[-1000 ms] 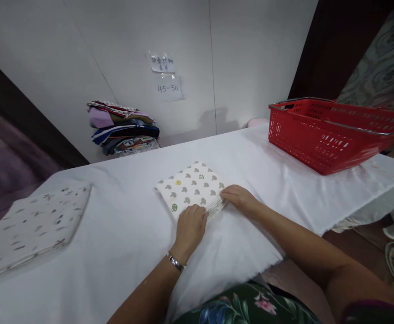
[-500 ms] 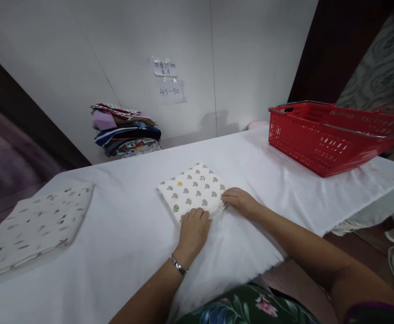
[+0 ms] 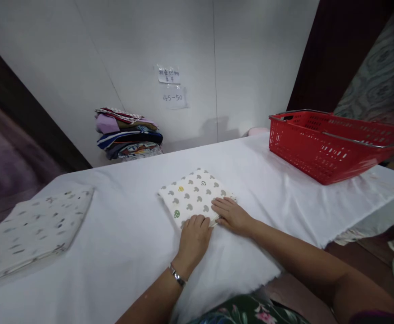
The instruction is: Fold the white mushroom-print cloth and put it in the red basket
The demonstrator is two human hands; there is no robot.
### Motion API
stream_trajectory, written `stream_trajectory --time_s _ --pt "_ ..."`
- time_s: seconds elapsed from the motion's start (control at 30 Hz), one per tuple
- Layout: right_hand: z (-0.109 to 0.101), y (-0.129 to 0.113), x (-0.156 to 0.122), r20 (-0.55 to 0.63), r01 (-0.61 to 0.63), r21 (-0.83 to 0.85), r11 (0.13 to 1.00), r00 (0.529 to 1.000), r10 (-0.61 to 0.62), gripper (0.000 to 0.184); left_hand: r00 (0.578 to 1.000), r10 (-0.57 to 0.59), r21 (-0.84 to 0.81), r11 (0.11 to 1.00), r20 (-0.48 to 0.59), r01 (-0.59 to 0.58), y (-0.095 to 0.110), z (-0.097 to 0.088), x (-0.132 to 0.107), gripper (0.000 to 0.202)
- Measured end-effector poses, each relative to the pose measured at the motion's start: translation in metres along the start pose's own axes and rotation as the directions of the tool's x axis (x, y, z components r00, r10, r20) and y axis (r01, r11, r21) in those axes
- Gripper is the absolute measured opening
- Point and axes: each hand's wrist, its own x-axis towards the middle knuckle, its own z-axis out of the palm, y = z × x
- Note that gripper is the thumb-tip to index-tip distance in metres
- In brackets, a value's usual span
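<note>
A folded white cloth printed with grey mushrooms, plus a few yellow and green ones, lies in the middle of the table. At its near corner, my left hand has bent fingers over the edge, closed on the cloth; a metal bracelet circles that wrist. My right hand rests on the right part of the cloth with its fingers stretched out flat and its thumb near the front edge. Layered folds show between the two hands.
Another folded white cloth with small dark prints lies at the left. A red basket with metal handles stands at the right back. Folded fabrics are stacked beyond the table's far edge. Paper signs hang on the wall.
My right hand has slid from the cloth's right edge inward onto its top, fingers now flat. My left hand stays at the near corner. The view has tilted slightly up.
</note>
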Motion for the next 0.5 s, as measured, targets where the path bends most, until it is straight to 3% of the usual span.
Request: stream_trajectory --time_s 0.2,0.33,0.4,0.5 --pt "-0.006 -0.003 0.001 0.050 -0.059 0.094 0.994 0.997 0.054 0.048 0.999 -0.032 -0.182 0.983 -0.033 0.026 -0.018 -0.013 0.013 0.023" --pt "-0.016 0.000 0.014 -0.042 -0.117 0.150 0.982 0.991 0.124 0.045 0.998 -0.017 -0.135 0.991 -0.053 0.010 -0.028 0.000 0.012 0.037" --pt "-0.019 0.011 0.022 -0.153 -0.187 0.139 0.972 0.966 0.208 0.041 0.999 -0.019 -0.099 0.995 -0.029 0.016 -0.028 0.009 0.008 0.042" --pt "-0.022 0.035 0.030 -0.224 -0.405 0.157 0.901 0.873 0.432 0.032 0.999 -0.025 -0.081 0.996 -0.027 0.023 -0.027 0.016 0.003 0.044"
